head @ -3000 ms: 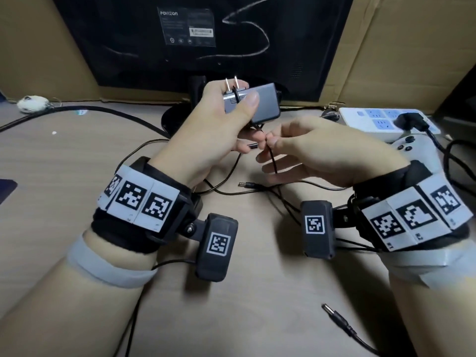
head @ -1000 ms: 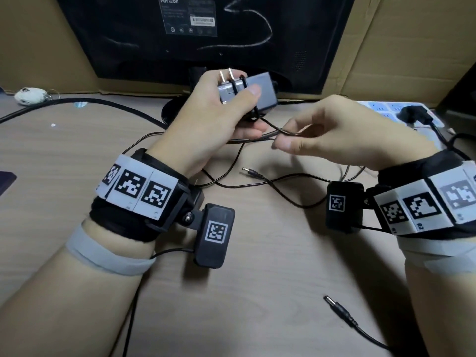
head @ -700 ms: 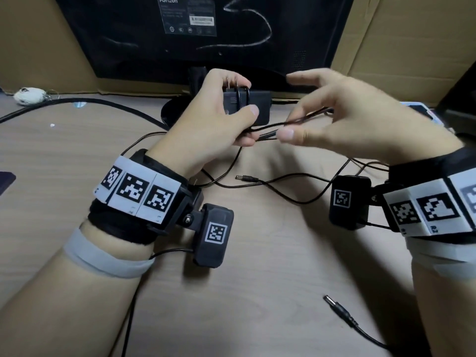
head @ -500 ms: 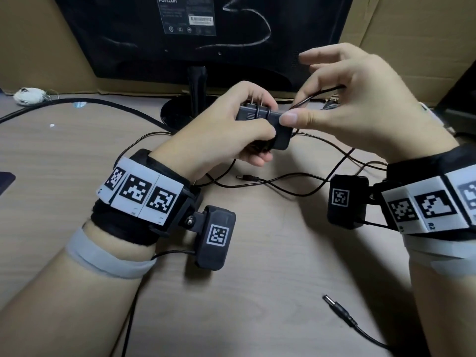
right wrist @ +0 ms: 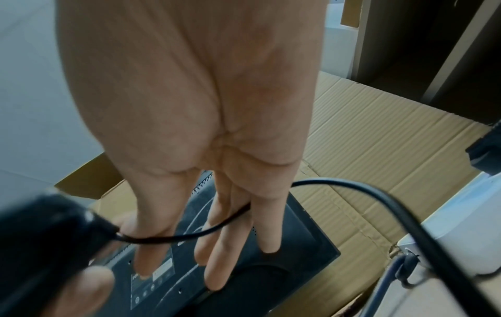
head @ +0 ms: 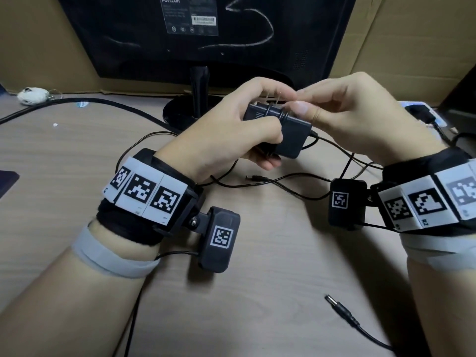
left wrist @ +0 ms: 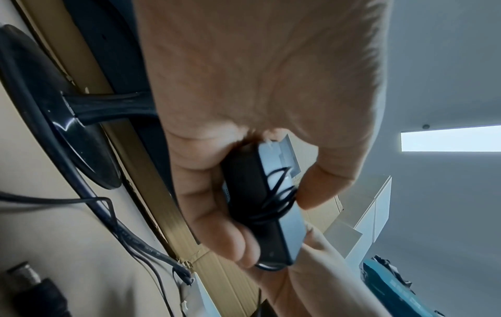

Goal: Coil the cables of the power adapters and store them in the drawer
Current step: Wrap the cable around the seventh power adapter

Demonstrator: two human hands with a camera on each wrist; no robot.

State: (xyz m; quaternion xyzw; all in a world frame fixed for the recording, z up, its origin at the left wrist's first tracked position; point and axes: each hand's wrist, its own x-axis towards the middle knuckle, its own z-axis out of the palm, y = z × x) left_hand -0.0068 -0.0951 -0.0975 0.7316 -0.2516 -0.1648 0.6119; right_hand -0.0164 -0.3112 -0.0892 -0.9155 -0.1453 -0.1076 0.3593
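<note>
My left hand (head: 231,132) grips a black power adapter (head: 291,135) above the desk, fingers curled under it and thumb on top. Several turns of its thin black cable (head: 277,114) run round the adapter's body. My right hand (head: 347,119) is at the adapter's top edge, thumb and forefinger pinching the cable there. In the left wrist view the adapter (left wrist: 260,206) shows the wound cable (left wrist: 279,199) across its grey face. In the right wrist view the cable (right wrist: 189,233) leaves the blurred adapter (right wrist: 46,236) and passes between the fingers (right wrist: 268,225). The slack cable (head: 296,181) and barrel plug (head: 255,178) lie on the desk.
A monitor's back (head: 206,34) and round stand base (head: 180,112) are just behind the hands, with cardboard behind. A second barrel plug (head: 340,309) with its lead lies front right. A white power strip (head: 422,114) is at the right, a thick black cable (head: 103,104) at the left.
My right hand carried the cable from beside the adapter up and over it, adding a turn. The left hand rolled the adapter from prongs-up to dark face up and lowered it slightly.
</note>
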